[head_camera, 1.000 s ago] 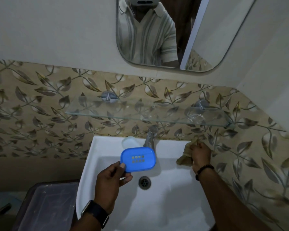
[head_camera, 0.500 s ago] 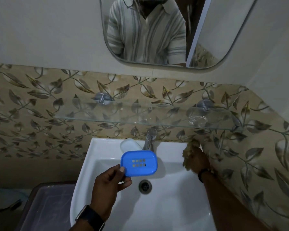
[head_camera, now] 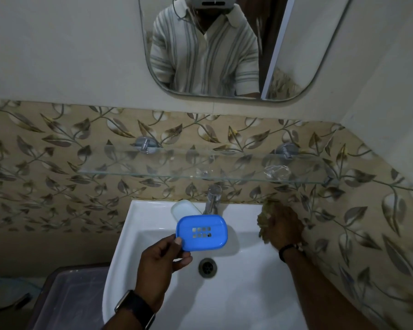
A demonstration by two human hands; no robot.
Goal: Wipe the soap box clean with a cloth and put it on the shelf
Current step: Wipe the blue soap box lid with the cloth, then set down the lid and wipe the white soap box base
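Observation:
A blue soap box (head_camera: 202,232) with drain holes is held over the white sink (head_camera: 150,215). My left hand (head_camera: 161,267) pinches its near left edge between thumb and fingers. My right hand (head_camera: 284,228) grips a bunched brownish cloth (head_camera: 264,217) at the sink's back right corner, apart from the box. The glass shelf (head_camera: 153,173) runs along the tiled wall above the tap.
A chrome tap (head_camera: 212,197) stands at the sink's back, with a pale soap bar or lid (head_camera: 184,208) to its left. The drain (head_camera: 207,267) sits below the box. A clear crumpled item (head_camera: 277,172) lies on the shelf's right. A lidded bin (head_camera: 69,298) stands at lower left. A mirror (head_camera: 224,48) hangs above.
My right hand has gathered the cloth tighter into its grip at the sink's corner. The soap box stays in my left hand over the basin; the view has tilted up slightly.

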